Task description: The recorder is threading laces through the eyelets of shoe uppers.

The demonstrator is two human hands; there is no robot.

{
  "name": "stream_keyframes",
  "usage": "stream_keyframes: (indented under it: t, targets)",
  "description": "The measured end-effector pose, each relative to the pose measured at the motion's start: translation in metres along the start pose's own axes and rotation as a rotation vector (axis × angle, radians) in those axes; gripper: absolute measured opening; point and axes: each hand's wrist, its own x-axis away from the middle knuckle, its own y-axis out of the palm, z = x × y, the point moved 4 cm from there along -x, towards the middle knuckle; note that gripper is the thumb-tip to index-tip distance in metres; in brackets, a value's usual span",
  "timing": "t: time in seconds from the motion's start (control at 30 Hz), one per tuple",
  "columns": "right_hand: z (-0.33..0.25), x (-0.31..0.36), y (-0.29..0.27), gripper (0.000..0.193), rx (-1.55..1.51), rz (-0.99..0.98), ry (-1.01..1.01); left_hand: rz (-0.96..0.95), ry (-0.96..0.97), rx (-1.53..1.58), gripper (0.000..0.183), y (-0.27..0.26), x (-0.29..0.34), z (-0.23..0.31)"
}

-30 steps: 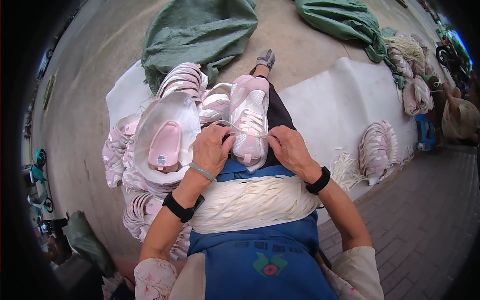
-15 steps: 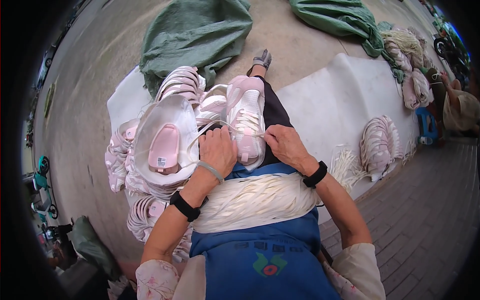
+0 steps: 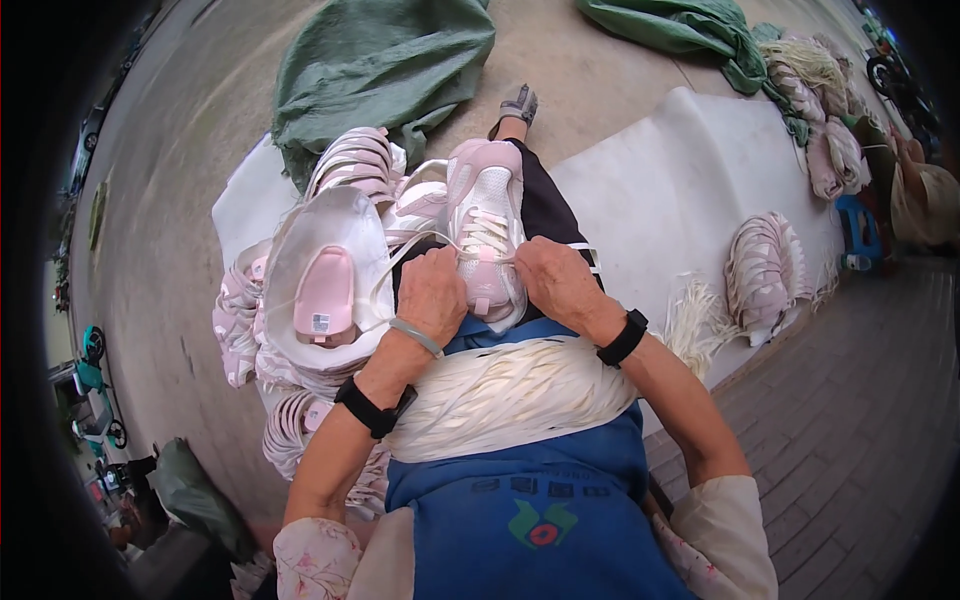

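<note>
A pink and white sneaker upper (image 3: 490, 185) lies on my lap, toe pointing away and tongue toward me. Cream shoelace (image 3: 484, 225) crosses its front. On the left of the collar, my left hand (image 3: 433, 293) is closed, pinching the lace, with a loose length trailing to its left. My right hand (image 3: 557, 283) pinches the lace at the right side by the top eyelets. A strand shows beyond that hand. The fingertips are partly hidden. A thick bundle of cream laces (image 3: 510, 400) lies across my waist over a blue apron (image 3: 530, 490).
Left of my lap, stacked shoe uppers (image 3: 352, 165) surround a white upper with a pink insole (image 3: 325, 290). A white sheet (image 3: 660, 180) carries another stack of uppers (image 3: 765, 270) on the right. Green sacks (image 3: 385, 75) lie ahead; a blue stool (image 3: 858, 230) stands near another person at far right.
My right hand has drawn in toward the shoe, and the lace between my hands sits closer to the upper. A strand now shows beyond my right hand. The view has shifted slightly.
</note>
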Motion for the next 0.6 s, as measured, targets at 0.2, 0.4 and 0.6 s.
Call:
stream_keyframes:
  t: [0.2,0.4,0.6]
  targets:
    - [-0.022,0.001,0.002,0.01,0.169,-0.052,-0.068,0.007,-0.01,0.07,0.024,0.001,-0.006,0.0]
    - [0.007,-0.021,0.011,0.01,0.068,-0.038,-0.058,0.041,-0.068,0.108,0.026,-0.003,-0.016,-0.001]
    - [-0.011,0.001,-0.013,0.035,-0.048,0.112,0.143,0.06,0.027,0.087,0.026,-0.008,-0.006,0.0]
